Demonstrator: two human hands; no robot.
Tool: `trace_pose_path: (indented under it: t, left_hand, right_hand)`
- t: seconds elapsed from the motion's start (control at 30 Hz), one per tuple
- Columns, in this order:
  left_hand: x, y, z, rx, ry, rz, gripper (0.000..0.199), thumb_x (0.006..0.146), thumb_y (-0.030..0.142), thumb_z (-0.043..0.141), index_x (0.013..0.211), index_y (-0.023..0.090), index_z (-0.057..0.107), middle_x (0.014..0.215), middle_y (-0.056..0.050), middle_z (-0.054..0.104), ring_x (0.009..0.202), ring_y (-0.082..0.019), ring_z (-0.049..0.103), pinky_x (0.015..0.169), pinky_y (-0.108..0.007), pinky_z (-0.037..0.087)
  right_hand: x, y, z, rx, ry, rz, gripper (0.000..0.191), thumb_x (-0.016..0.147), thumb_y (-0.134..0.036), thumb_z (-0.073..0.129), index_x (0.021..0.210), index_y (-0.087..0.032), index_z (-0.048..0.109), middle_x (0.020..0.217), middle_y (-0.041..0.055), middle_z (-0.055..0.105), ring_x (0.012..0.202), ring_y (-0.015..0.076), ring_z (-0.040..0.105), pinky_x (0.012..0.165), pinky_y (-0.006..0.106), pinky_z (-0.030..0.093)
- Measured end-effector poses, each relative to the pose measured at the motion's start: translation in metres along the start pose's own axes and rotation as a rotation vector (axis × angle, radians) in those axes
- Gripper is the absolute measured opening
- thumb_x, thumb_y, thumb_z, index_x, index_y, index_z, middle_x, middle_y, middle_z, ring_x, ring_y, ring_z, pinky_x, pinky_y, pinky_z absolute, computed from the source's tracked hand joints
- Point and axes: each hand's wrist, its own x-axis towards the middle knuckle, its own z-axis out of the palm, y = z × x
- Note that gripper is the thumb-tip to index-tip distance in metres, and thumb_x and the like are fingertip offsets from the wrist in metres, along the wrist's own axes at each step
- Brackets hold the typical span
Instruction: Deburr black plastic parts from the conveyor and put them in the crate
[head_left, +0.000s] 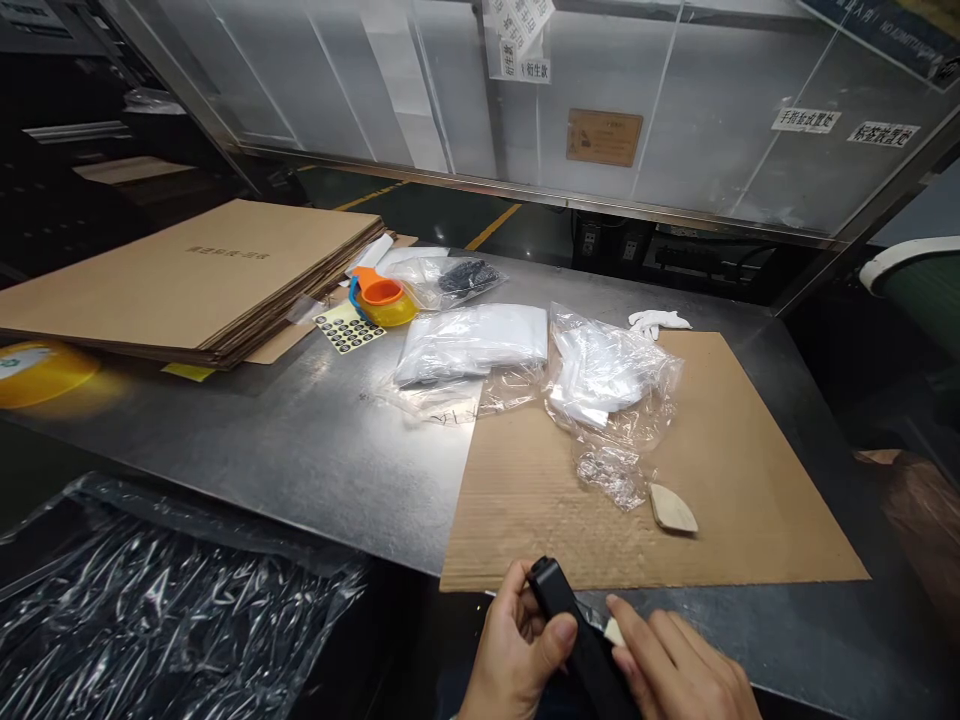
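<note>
My left hand (514,650) is wrapped round a long black object (574,640) at the bottom centre, with the thumb across it. Against the right side of this object, my right hand (675,655) pinches a small pale piece (614,631). A brown cardboard sheet (750,480) lies just beyond both hands. On it rest a pale fan-shaped piece (673,510) and a crumpled clear bag (611,375) with white items inside.
A stack of flat cardboard (217,270) is at the left of the metal table (300,460). Mid-table are a white packet (476,340), a tape dispenser (382,295) and a sticker sheet (349,328). Black plastic (172,610) fills the lower left.
</note>
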Motion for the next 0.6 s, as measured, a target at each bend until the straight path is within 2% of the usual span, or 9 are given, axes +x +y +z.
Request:
trace_pose_path:
  t: [0.13, 0.23, 0.33, 0.47, 0.6]
  left_hand:
    - [-0.001, -0.001, 0.0, 0.0, -0.006, -0.008, 0.046, 0.06, 0.05, 0.075, 0.081, 0.02, 0.047, 0.062, 0.002, 0.055, 0.049, -0.009, 0.047, 0.047, -0.021, 0.034]
    - [-0.003, 0.0, 0.002, -0.038, -0.009, -0.002, 0.048, 0.059, 0.051, 0.076, 0.081, 0.018, 0.049, 0.065, 0.001, 0.059, 0.05, -0.009, 0.049, 0.047, -0.02, 0.036]
    - [-0.004, 0.003, 0.004, -0.07, 0.005, 0.005, 0.049, 0.058, 0.051, 0.076, 0.084, 0.017, 0.052, 0.065, -0.001, 0.062, 0.055, -0.012, 0.055, 0.051, -0.021, 0.041]
    - [-0.003, 0.002, 0.004, -0.079, 0.004, 0.002, 0.049, 0.057, 0.05, 0.077, 0.084, 0.017, 0.05, 0.066, -0.002, 0.063, 0.054, -0.012, 0.055, 0.049, -0.02, 0.04]
    - [-0.002, -0.004, -0.002, -0.058, -0.046, -0.001, 0.048, 0.06, 0.05, 0.075, 0.082, 0.019, 0.046, 0.063, 0.001, 0.057, 0.047, -0.007, 0.046, 0.045, -0.018, 0.035]
  right_hand:
    - [-0.001, 0.003, 0.006, -0.005, -0.024, 0.027, 0.033, 0.096, -0.027, 0.035, 0.108, -0.012, 0.061, 0.06, 0.0009, 0.057, 0.051, 0.0118, 0.059, 0.043, 0.02, 0.04]
    - [-0.003, 0.007, 0.016, 0.002, -0.065, 0.095, 0.036, 0.097, -0.029, 0.03, 0.109, -0.015, 0.06, 0.063, 0.0014, 0.059, 0.053, 0.0134, 0.061, 0.042, 0.021, 0.043]
    - [-0.004, 0.01, 0.023, 0.072, -0.053, 0.167, 0.039, 0.097, -0.03, 0.026, 0.106, -0.016, 0.061, 0.066, 0.0028, 0.062, 0.057, 0.0143, 0.063, 0.045, 0.021, 0.047]
    - [0.001, 0.008, 0.013, 0.206, -0.016, 0.168, 0.033, 0.096, -0.027, 0.032, 0.109, -0.013, 0.059, 0.069, 0.0044, 0.063, 0.058, 0.0138, 0.063, 0.051, 0.02, 0.049]
    - [0.007, 0.002, -0.002, 0.267, -0.005, 0.101, 0.031, 0.096, -0.025, 0.034, 0.111, -0.012, 0.057, 0.064, 0.0031, 0.061, 0.054, 0.0132, 0.061, 0.046, 0.02, 0.046]
